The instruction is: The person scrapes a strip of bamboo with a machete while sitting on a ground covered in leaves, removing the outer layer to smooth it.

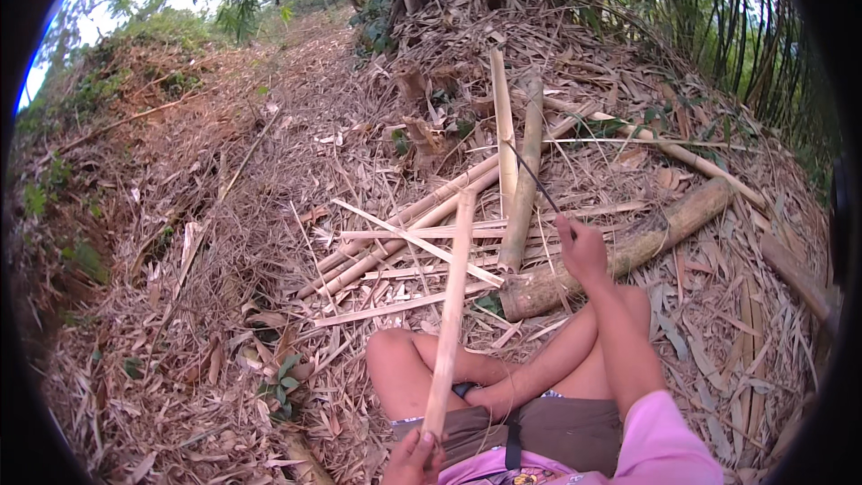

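Observation:
My left hand (416, 456), low in the picture by my lap, is closed around the lower end of a pale split bamboo strip (453, 296). The strip rises away from me, past my bent knee. Raised in front of my right knee, my right hand (582, 251) grips a knife, its thin dark blade (533, 176) pointing up and to the left, apart from the strip. Beyond the blade lie another split bamboo piece (503, 108) and a round bamboo pole (527, 171). Several thin bamboo strips (422, 232) lie crossed on the ground.
A thick bamboo log (628, 251) lies just beyond my right forearm. Longer bamboo poles (422, 207) cross the ground ahead, with another pole (696, 160) at the far right. Cut stumps (422, 136) stand farther off. Dry leaves cover the ground, and bamboo grows behind.

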`<action>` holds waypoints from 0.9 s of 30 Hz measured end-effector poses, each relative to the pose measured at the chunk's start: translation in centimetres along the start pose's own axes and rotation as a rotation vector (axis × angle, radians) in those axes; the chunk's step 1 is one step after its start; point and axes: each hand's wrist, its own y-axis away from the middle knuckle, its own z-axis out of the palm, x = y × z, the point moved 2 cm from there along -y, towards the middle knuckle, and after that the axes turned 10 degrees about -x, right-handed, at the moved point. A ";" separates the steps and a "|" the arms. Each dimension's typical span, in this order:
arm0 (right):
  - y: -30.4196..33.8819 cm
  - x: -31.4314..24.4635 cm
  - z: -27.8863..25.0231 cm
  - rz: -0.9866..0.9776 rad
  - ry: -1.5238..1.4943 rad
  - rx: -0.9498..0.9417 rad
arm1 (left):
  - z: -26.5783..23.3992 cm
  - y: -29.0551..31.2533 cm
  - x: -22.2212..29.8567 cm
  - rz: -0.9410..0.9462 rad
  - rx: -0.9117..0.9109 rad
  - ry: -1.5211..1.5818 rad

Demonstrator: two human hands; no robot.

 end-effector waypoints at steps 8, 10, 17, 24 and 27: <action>9.6 2.6 4.3 -0.396 -0.210 0.187 | -1.5 -7.1 5.2 0.164 -0.199 -0.022; 11.2 1.5 5.0 -0.338 -0.260 0.089 | -1.5 -7.9 5.2 0.148 -0.272 0.101; 15.7 -6.0 4.7 -0.619 -0.344 -0.058 | -0.3 -9.6 5.3 0.096 -0.408 0.370; 16.4 -13.2 3.3 -0.711 -0.236 -0.169 | 1.1 -8.4 4.7 0.314 -0.210 0.026; 16.3 -13.6 2.5 -0.711 -0.181 -0.201 | 2.0 -7.2 4.3 0.383 -0.138 -0.116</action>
